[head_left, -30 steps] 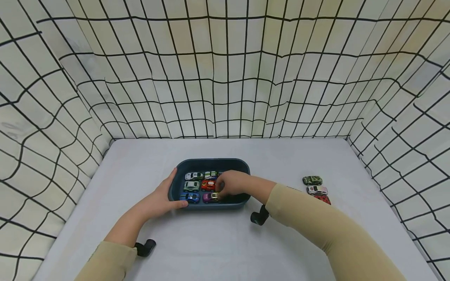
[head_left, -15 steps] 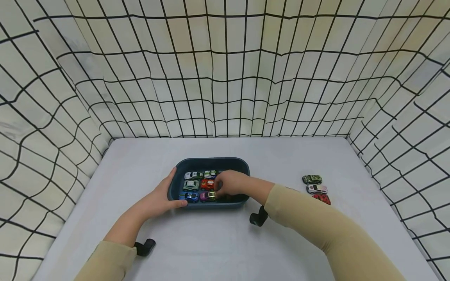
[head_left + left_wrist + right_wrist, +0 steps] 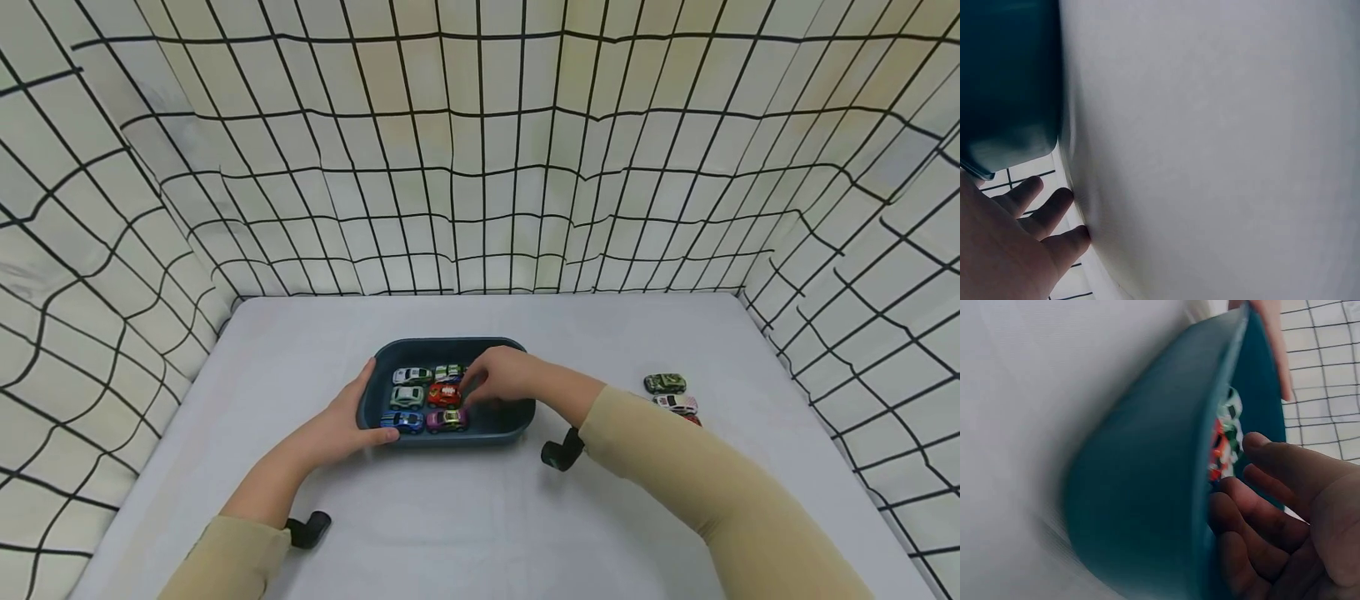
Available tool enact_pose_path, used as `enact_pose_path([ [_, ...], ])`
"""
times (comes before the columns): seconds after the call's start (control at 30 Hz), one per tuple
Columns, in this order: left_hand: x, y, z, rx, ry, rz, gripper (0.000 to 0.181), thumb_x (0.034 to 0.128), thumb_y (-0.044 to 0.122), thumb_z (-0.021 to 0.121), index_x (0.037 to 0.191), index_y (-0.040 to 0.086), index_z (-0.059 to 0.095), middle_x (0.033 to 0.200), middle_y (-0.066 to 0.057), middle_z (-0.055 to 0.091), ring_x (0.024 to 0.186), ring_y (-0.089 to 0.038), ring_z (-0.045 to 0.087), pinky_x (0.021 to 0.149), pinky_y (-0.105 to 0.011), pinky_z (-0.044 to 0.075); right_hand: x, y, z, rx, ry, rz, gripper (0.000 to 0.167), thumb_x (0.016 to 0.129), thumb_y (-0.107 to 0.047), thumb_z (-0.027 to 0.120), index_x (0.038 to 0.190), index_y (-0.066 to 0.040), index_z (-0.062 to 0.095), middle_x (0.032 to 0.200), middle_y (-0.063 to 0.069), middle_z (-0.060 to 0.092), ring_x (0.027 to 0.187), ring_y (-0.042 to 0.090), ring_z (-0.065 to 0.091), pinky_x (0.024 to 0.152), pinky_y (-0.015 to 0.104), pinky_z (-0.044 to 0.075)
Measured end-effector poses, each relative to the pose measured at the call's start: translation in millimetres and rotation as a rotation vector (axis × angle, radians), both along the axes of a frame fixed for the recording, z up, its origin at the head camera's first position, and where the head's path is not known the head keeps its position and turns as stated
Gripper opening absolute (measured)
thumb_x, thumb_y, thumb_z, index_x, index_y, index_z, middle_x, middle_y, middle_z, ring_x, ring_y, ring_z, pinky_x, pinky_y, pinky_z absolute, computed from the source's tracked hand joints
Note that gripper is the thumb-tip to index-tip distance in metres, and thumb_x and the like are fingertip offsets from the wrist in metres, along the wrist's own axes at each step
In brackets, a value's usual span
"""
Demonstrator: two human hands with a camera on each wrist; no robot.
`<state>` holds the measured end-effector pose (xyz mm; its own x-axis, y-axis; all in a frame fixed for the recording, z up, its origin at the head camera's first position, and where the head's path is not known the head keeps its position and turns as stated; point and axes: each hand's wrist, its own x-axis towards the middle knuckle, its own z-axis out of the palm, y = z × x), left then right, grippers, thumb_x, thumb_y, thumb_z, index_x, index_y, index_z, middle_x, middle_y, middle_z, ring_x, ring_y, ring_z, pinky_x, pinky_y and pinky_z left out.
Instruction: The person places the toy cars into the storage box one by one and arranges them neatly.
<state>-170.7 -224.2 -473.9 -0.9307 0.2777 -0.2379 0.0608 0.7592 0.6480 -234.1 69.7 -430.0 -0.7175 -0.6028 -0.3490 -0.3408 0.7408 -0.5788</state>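
Note:
Toy cars stand in a dark teal tray (image 3: 450,442) (image 3: 1010,75) (image 3: 1141,456). A purple car (image 3: 447,420) is at the front, beside a blue car (image 3: 402,422); behind them are a red car (image 3: 445,395) and a pale green one (image 3: 407,397). My left hand (image 3: 343,425) (image 3: 1010,244) spans the tray's left end, its thumb straight against the front rim and its fingers spread. Over the tray's right part, my right hand (image 3: 504,375) (image 3: 1297,519) has loosely bent fingers with nothing between them, just right of the red car. The tray floor beneath it is partly hidden.
On the white table (image 3: 435,533) to the right lie a camouflage car (image 3: 665,383), a white car (image 3: 677,404) and a red car (image 3: 692,419) partly behind the right sleeve. A black grid net (image 3: 483,174) surrounds the table's back and sides.
My right hand has let go of the purple car and risen up and back from it. That car was shifted slightly left before the release. The left hand stays on the tray.

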Motion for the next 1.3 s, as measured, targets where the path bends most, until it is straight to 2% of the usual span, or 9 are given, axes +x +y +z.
enact_pose_path([
  [0.23, 0.3, -0.5, -1.4, 0.004, 0.001, 0.001, 0.123, 0.0805, 0.053, 0.077, 0.159, 0.017, -0.011, 0.161, -0.029, 0.010, 0.145, -0.051, 0.014, 0.110, -0.069, 0.022, -0.7, 23, 15.8, -0.021, 0.026, 0.007, 0.037, 0.091, -0.025, 0.074, 0.126, -0.012, 0.070, 0.092, -0.007, 0.070, 0.076, 0.018, 0.069, 0.064, 0.026, 0.053],
  [0.37, 0.6, 1.0, -3.0, 0.018, -0.007, -0.001, 0.123, 0.0808, 0.052, 0.078, 0.159, 0.017, -0.011, 0.161, -0.029, 0.010, 0.145, -0.051, 0.014, 0.110, -0.069, 0.022, 0.4, 44, 26.1, -0.027, 0.037, -0.019, 0.038, 0.091, -0.024, 0.073, 0.126, -0.011, 0.069, 0.093, -0.004, 0.070, 0.080, 0.017, 0.068, 0.068, 0.027, 0.053],
  [0.53, 0.5, 1.7, -3.6, 0.013, -0.009, 0.001, 0.124, 0.0808, 0.052, 0.077, 0.159, 0.017, -0.012, 0.161, -0.028, 0.010, 0.145, -0.051, 0.015, 0.109, -0.069, 0.023, -0.7, 79, 33.3, -0.026, 0.078, -0.074, 0.038, 0.092, -0.026, 0.073, 0.127, -0.013, 0.069, 0.091, -0.002, 0.069, 0.077, 0.015, 0.064, 0.069, 0.031, 0.052],
  [0.8, 0.6, -1.8, -1.0, 0.008, -0.005, -0.001, 0.124, 0.0806, 0.053, 0.077, 0.159, 0.017, -0.012, 0.161, -0.028, 0.010, 0.145, -0.050, 0.014, 0.110, -0.068, 0.022, 1.9, 143, 32.6, 0.016, 0.126, -0.217, 0.037, 0.091, -0.032, 0.073, 0.125, -0.020, 0.070, 0.101, 0.000, 0.068, 0.080, 0.015, 0.064, 0.069, 0.033, 0.052],
  [1.1, 0.8, -1.6, -0.8, 0.010, -0.010, 0.004, 0.124, 0.0803, 0.053, 0.078, 0.159, 0.017, -0.012, 0.161, -0.029, 0.009, 0.145, -0.051, 0.014, 0.110, -0.069, 0.022, 15.4, 221, 18.9, 0.100, 0.193, -0.266, 0.040, 0.093, -0.031, 0.071, 0.127, -0.010, 0.068, 0.106, 0.005, 0.068, 0.087, 0.018, 0.060, 0.068, 0.033, 0.052],
  [1.3, 0.1, -1.3, 0.5, 0.016, -0.010, 0.005, 0.124, 0.0802, 0.052, 0.078, 0.159, 0.017, -0.012, 0.161, -0.029, 0.009, 0.145, -0.051, 0.013, 0.110, -0.069, 0.022, 23.2, 267, 8.8, 0.129, 0.181, -0.329, 0.043, 0.093, -0.030, 0.070, 0.128, -0.005, 0.066, 0.103, 0.004, 0.068, 0.090, 0.022, 0.060, 0.069, 0.036, 0.052],
])
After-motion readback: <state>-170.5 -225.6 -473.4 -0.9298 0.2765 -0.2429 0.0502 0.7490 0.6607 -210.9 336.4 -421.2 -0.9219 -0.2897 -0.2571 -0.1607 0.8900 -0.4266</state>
